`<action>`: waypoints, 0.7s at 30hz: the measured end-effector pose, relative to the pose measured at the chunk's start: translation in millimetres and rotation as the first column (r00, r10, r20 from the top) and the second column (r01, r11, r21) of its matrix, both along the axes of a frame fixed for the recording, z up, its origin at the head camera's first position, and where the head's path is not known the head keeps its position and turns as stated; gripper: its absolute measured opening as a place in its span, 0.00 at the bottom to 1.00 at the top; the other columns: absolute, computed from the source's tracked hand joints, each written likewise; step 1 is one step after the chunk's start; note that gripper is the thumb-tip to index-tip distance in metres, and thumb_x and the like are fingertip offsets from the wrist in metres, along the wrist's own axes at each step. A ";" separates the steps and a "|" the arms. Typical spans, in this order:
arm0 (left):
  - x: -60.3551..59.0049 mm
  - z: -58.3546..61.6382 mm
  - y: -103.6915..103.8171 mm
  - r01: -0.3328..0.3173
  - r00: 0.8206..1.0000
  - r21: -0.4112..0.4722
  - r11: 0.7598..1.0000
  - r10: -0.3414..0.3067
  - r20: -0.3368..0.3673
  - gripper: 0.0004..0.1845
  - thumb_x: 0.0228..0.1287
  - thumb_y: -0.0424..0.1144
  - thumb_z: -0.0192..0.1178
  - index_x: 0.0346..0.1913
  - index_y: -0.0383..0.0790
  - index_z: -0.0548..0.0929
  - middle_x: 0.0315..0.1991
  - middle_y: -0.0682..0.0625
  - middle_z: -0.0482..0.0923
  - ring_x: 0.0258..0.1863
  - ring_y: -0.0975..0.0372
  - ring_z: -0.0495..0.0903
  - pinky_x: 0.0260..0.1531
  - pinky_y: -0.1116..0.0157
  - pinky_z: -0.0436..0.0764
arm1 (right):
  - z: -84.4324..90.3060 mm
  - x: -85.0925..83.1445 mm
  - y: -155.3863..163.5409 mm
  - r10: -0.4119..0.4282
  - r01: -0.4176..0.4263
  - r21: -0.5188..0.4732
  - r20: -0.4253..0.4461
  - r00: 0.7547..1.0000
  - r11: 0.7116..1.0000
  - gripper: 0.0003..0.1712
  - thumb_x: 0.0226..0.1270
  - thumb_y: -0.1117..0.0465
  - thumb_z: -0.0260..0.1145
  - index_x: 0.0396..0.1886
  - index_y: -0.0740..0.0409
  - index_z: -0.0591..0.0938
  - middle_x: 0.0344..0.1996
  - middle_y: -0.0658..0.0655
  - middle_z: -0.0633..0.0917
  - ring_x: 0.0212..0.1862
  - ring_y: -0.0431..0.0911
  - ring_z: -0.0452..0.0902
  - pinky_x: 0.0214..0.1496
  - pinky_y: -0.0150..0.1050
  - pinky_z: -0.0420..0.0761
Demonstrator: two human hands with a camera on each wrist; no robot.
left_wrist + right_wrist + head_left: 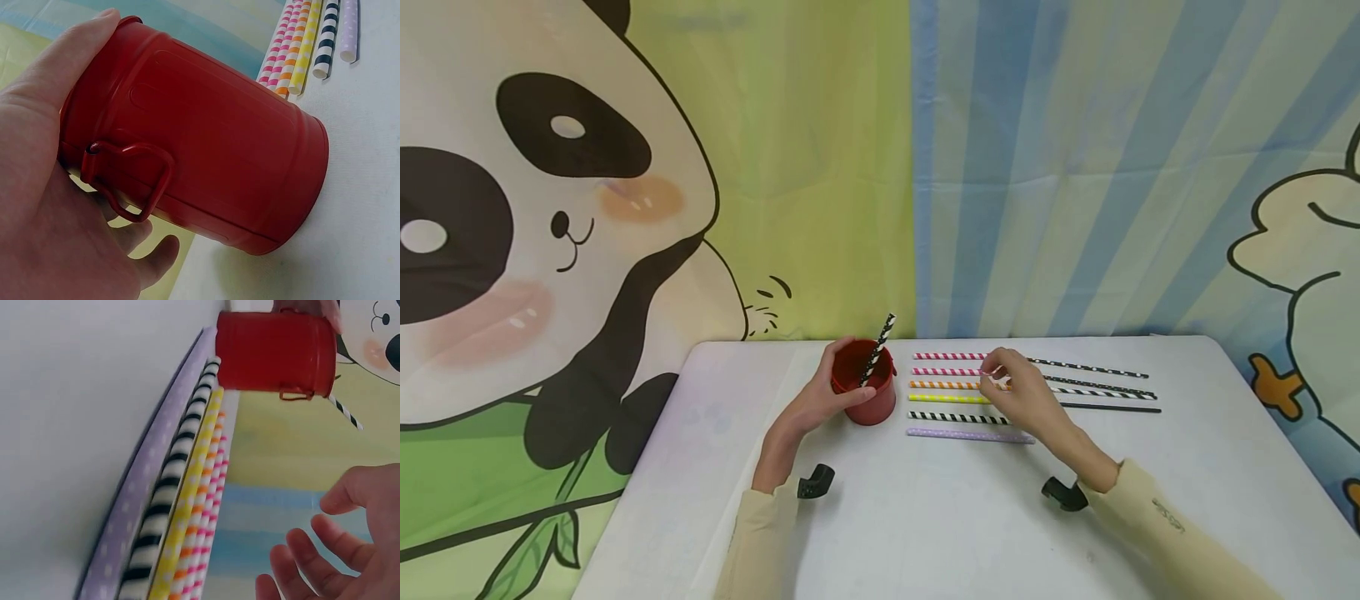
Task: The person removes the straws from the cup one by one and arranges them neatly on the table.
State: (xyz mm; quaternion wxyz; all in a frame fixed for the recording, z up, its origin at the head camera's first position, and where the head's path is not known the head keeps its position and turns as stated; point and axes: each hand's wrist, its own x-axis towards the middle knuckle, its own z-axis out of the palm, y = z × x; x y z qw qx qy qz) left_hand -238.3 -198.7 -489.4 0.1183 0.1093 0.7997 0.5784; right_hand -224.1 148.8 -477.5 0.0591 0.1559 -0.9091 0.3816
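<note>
The left hand [829, 392] wraps the red metal can [865, 390] from its 9 o'clock side, thumb and fingers curled round the wall, with the wire handle [131, 181] lying against the palm. The can stands upright on the white desk [925, 517], left of centre, and one black-and-white striped straw [878, 348] leans out of it toward 1 o'clock.

The right hand [1018, 392] hovers over the row of paper straws at the can's 3 o'clock. Its fingers are loosely curved and spread; whether the fingertips actually pinch the upper pink striped straw [947, 356] cannot be told from the head view, and the right wrist view shows them apart and empty.

Below that straw lie a second pink one [943, 372], an orange striped straw [942, 385], a yellow straw [943, 398], a black-and-white straw [955, 417] and a lilac dotted straw [962, 434], all parallel and close together. Darker straws [1097, 369] extend toward 3 o'clock.

Paper straws are likely very light, fairly stiff along their length but easily crushed or kinked, so a gentle fingertip pinch near mid-length seems best. The can looks rigid, smooth and light, well held by its wall.
</note>
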 end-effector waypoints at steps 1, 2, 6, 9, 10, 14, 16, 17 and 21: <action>0.2 0.2 0.1 -0.001 1.000 0.003 1.000 0.001 -0.001 0.48 0.59 0.50 0.72 0.75 0.65 0.51 0.70 0.55 0.63 0.71 0.54 0.62 0.62 0.49 0.77 | 0.1 -1.0 -3.7 -0.003 0.004 -0.034 0.015 1.000 0.999 0.05 0.70 0.61 0.63 0.43 0.54 0.79 0.42 0.54 0.82 0.47 0.50 0.80 0.47 0.46 0.79; 0.3 0.4 0.1 0.000 1.000 0.005 1.000 0.000 -0.003 0.48 0.59 0.50 0.72 0.75 0.65 0.51 0.70 0.55 0.63 0.71 0.54 0.62 0.62 0.49 0.78 | 0.2 -2.1 -7.7 -0.010 0.012 -0.060 0.034 0.999 0.998 0.05 0.70 0.60 0.63 0.43 0.53 0.79 0.42 0.53 0.83 0.47 0.49 0.80 0.48 0.45 0.79; 0.1 -0.2 0.3 0.000 1.000 0.006 1.000 0.000 -0.009 0.48 0.59 0.49 0.72 0.75 0.65 0.51 0.70 0.56 0.63 0.71 0.55 0.63 0.61 0.50 0.78 | 0.7 -5.6 -23.4 -0.013 0.036 -0.190 0.118 0.993 0.981 0.06 0.71 0.58 0.63 0.43 0.53 0.79 0.43 0.53 0.83 0.49 0.49 0.81 0.50 0.44 0.79; -0.7 -0.9 0.3 0.007 1.000 0.007 1.000 -0.007 -0.013 0.48 0.60 0.48 0.72 0.76 0.63 0.51 0.70 0.54 0.63 0.71 0.54 0.63 0.62 0.50 0.77 | 1.1 -7.6 -36.4 -0.006 0.052 -0.278 0.166 0.986 0.959 0.07 0.72 0.57 0.63 0.45 0.54 0.80 0.44 0.54 0.83 0.50 0.49 0.80 0.52 0.43 0.78; -0.9 -0.9 0.3 0.009 1.000 0.008 1.000 -0.009 -0.013 0.48 0.60 0.47 0.72 0.76 0.63 0.51 0.71 0.53 0.62 0.71 0.54 0.63 0.62 0.50 0.77 | 1.1 -8.4 -41.1 -0.004 0.059 -0.300 0.179 0.984 0.952 0.07 0.73 0.57 0.63 0.45 0.54 0.80 0.45 0.55 0.83 0.50 0.49 0.80 0.52 0.42 0.78; -1.0 0.7 0.6 0.016 1.000 0.011 1.000 -0.016 -0.004 0.49 0.60 0.46 0.72 0.76 0.61 0.50 0.72 0.52 0.61 0.72 0.52 0.61 0.63 0.49 0.76 | 2.6 -10.8 -62.5 0.000 0.085 -0.366 0.227 0.974 0.927 0.08 0.72 0.58 0.62 0.45 0.56 0.80 0.46 0.56 0.83 0.49 0.49 0.79 0.49 0.38 0.78; -0.6 1.9 0.9 0.014 1.000 0.011 1.000 -0.014 0.003 0.50 0.60 0.45 0.72 0.77 0.61 0.49 0.72 0.51 0.61 0.72 0.52 0.61 0.63 0.48 0.76 | 4.0 -12.1 -74.1 0.006 0.092 -0.383 0.247 0.969 0.919 0.07 0.72 0.58 0.62 0.44 0.56 0.80 0.47 0.56 0.83 0.49 0.50 0.79 0.48 0.38 0.78; -0.4 2.5 0.9 0.013 1.000 0.013 1.000 -0.013 0.006 0.50 0.60 0.45 0.72 0.77 0.61 0.49 0.73 0.51 0.61 0.73 0.52 0.60 0.63 0.47 0.76 | 4.9 -12.9 -79.8 0.011 0.091 -0.389 0.253 0.968 0.917 0.07 0.72 0.58 0.62 0.44 0.56 0.80 0.47 0.56 0.83 0.49 0.49 0.79 0.48 0.38 0.78; 0.1 3.0 1.2 0.017 1.000 0.021 1.000 -0.017 0.006 0.50 0.61 0.44 0.71 0.77 0.60 0.49 0.73 0.49 0.60 0.73 0.50 0.60 0.64 0.46 0.74 | 5.6 -18.3 -98.7 0.028 0.085 -0.414 0.261 0.965 0.906 0.07 0.71 0.59 0.62 0.44 0.56 0.80 0.47 0.56 0.83 0.49 0.50 0.79 0.47 0.37 0.78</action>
